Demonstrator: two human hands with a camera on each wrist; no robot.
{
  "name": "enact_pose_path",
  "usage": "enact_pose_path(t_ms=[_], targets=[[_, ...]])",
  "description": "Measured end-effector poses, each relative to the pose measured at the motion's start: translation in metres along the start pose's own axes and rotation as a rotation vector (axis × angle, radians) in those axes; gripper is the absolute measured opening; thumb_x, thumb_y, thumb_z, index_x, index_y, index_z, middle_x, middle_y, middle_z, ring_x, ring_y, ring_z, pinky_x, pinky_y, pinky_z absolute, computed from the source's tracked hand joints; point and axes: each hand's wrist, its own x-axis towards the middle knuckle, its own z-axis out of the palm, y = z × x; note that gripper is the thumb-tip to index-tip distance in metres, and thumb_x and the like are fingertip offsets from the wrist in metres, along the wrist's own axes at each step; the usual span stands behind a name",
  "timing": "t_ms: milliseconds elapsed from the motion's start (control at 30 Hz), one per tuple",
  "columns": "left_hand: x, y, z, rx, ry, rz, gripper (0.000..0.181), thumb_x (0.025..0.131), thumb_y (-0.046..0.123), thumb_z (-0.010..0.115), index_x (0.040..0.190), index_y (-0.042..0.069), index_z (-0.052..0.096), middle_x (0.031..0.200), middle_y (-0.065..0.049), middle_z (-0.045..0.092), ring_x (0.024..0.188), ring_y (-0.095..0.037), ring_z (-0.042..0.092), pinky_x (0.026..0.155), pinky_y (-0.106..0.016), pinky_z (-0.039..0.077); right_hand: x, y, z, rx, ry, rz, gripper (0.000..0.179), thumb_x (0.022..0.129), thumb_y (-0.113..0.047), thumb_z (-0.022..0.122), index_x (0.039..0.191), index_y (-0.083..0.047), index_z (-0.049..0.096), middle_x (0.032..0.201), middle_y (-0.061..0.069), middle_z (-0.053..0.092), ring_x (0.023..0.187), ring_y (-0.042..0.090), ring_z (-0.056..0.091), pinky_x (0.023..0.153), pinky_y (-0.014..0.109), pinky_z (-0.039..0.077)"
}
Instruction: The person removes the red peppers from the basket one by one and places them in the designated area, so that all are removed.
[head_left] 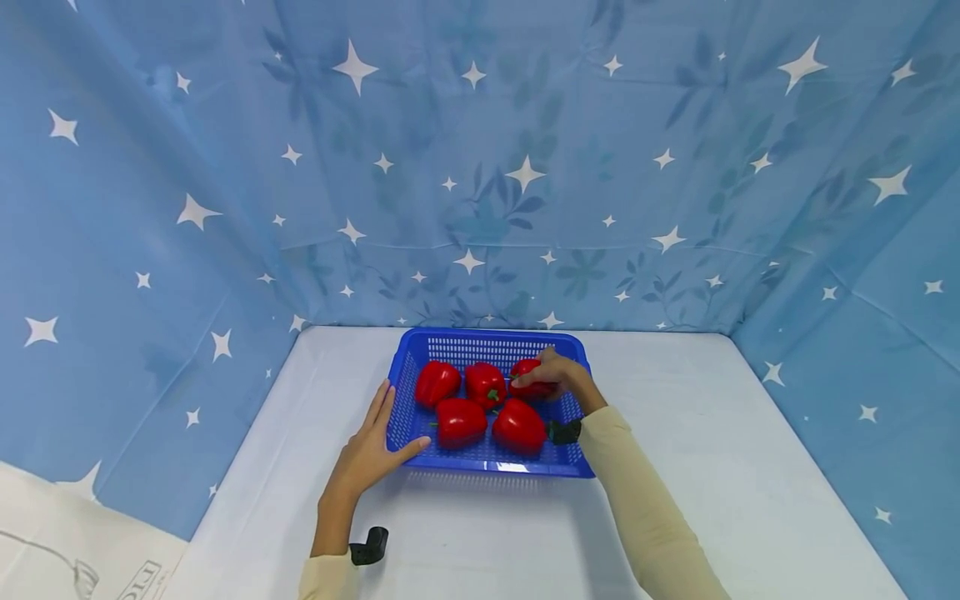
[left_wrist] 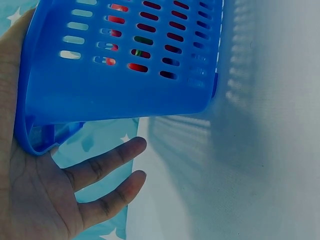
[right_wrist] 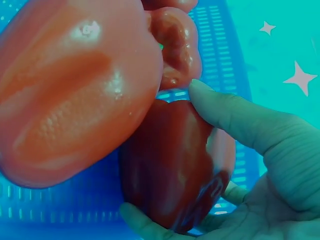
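Your left hand (head_left: 367,454) is spread, touching the left rim of the blue basket (head_left: 450,466), which sits on the white tabletop (head_left: 480,550). Your right hand (head_left: 566,373) reaches inside and grips the far-right red pepper (right_wrist: 170,155) between thumb and fingers. Four other red peppers (head_left: 460,422) lie in the basket: two near, one far left, one far middle.
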Motion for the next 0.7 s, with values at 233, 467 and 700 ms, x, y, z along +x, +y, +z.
enact_pose_path(t_ms=[233, 467, 700], targets=[[-0.001, 0.001, 0.000, 0.004, 0.002, 0.002, 0.113, 0.075, 0.075, 0.060, 0.159, 0.024, 0.003, 0.166, 0.006, -0.007, 0.145, -0.045, 0.026, 0.099, -0.068, 0.041, 0.006, 0.000, -0.003, -0.013, -0.010, -0.001, 0.115, 0.075, -0.032, 0.084, 0.148, 0.003, 0.002, 0.142, 0.028, 0.032, 0.131, 0.047, 0.041, 0.087, 0.056, 0.056], [-0.001, 0.001, 0.000, -0.016, 0.010, 0.007, 0.112, 0.076, 0.074, 0.060, 0.158, 0.023, 0.003, 0.167, 0.003, -0.006, 0.145, -0.046, 0.024, 0.099, -0.070, 0.039, 0.003, 0.001, -0.004, -0.001, 0.001, -0.035, 0.097, 0.075, -0.031, 0.084, 0.141, -0.002, 0.020, 0.139, 0.026, 0.037, 0.129, 0.046, 0.043, 0.088, 0.057, 0.055], [0.000, 0.000, 0.002, -0.019, 0.014, 0.005, 0.112, 0.076, 0.075, 0.060, 0.158, 0.025, 0.003, 0.166, 0.006, -0.006, 0.145, -0.046, 0.025, 0.099, -0.070, 0.039, -0.012, -0.001, -0.007, 0.008, -0.033, -0.085, 0.083, 0.080, -0.030, 0.078, 0.146, -0.009, 0.033, 0.144, 0.024, 0.039, 0.131, 0.046, 0.042, 0.097, 0.059, 0.050]])
